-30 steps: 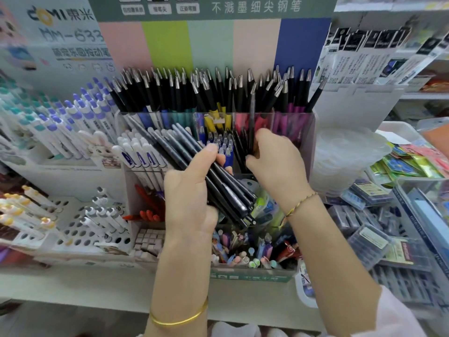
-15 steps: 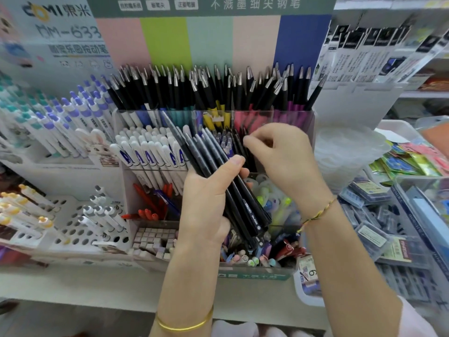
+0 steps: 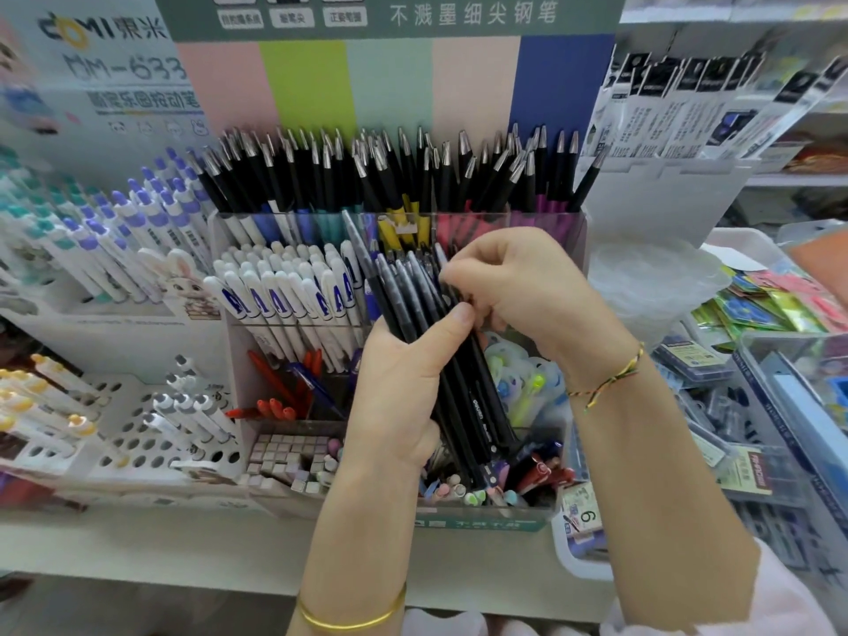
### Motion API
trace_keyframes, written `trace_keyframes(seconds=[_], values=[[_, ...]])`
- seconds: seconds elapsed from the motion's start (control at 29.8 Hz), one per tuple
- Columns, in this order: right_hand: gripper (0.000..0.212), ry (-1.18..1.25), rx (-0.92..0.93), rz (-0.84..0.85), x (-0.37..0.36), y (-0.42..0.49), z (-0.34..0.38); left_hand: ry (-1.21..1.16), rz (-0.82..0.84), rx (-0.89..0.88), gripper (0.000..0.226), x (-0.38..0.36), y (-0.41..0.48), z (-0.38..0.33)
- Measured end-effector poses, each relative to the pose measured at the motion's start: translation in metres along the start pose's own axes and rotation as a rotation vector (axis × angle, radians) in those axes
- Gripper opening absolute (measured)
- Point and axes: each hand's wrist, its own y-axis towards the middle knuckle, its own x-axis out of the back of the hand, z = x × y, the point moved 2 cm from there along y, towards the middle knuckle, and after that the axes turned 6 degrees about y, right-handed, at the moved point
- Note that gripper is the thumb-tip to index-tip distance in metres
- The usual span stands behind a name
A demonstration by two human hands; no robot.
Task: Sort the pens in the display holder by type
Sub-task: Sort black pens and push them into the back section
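Left hand [image 3: 404, 392] grips a bundle of slim black plastic pens [image 3: 477, 406]: thumb across the front, fingers wrapped behind. The bundle is tilted, tops up-left, lower ends down-right over the front compartments of the clear acrylic tiered display holder [image 3: 583, 231]. Right hand [image 3: 527, 291] is curled at the top of the bundle, fingertips [image 3: 452, 274] pinching the upper ends; can't tell which single pen it has. The holder's back row is packed with upright black silver-tipped pens [image 3: 413, 176], coloured barrels below. The middle-left compartment has white pens with blue "A" caps [image 3: 284, 300], leaning left. Below those are red stick pens [image 3: 275, 406] plus a few blue ones, lying slanted. The front-right compartment has mixed pastel-capped pens [image 3: 459, 491], partly hidden by the bundle. Thin gold bangle [image 3: 348, 619] on the left wrist, braided yellow-green string bracelet [image 3: 605, 387] on the right. Pastel striped cardboard backboard [image 3: 390, 84] behind the holder. The holder sits on a white counter [image 3: 137, 557], with a white perforated pen rack [image 3: 137, 442] just to its left.
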Motion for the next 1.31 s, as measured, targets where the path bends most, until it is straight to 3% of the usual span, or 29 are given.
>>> trace_keyframes(seconds=[0.1,0.2,0.3,0.37,0.5,0.64,0.84,0.97,1.07,1.17,1.31], values=[[0.016,0.190,0.040,-0.219,0.007,0.004,0.003,0.029,-0.041,0.006,0.024,0.005,0.002,0.001],[0.015,0.365,0.172,-0.511,0.019,0.009,0.006,0.081,-0.086,0.006,0.031,0.011,0.004,0.001],[0.008,0.310,0.348,-0.778,0.022,0.005,0.009,0.096,-0.099,-0.005,0.035,0.013,0.004,0.000],[0.006,0.205,0.463,-0.856,0.018,0.001,0.012,0.070,-0.100,0.004,0.035,0.013,0.005,0.001],[0.006,-0.106,0.480,-0.707,0.004,0.000,0.001,0.023,-0.087,0.041,0.026,0.011,0.005,0.001],[0.013,-0.366,0.237,-0.443,-0.008,-0.001,-0.025,0.035,-0.071,0.044,0.018,0.008,0.004,0.001],[0.018,-0.649,0.012,-0.336,-0.011,0.004,-0.038,0.053,-0.023,0.039,0.022,0.006,0.003,0.000],[0.017,-0.337,0.150,-0.376,-0.005,-0.004,-0.026,0.078,-0.008,0.036,0.025,0.006,0.004,0.001],[0.031,0.084,0.059,-0.118,-0.006,-0.010,-0.012,0.082,0.028,0.023,0.026,0.005,0.006,0.001],[0.020,0.159,-0.015,0.061,-0.005,-0.012,-0.008,0.096,0.044,0.008,0.025,0.005,0.007,-0.001],[0.012,0.321,-0.038,-0.023,-0.004,-0.007,-0.010,0.079,0.042,0.012,0.020,0.006,0.008,-0.002]])
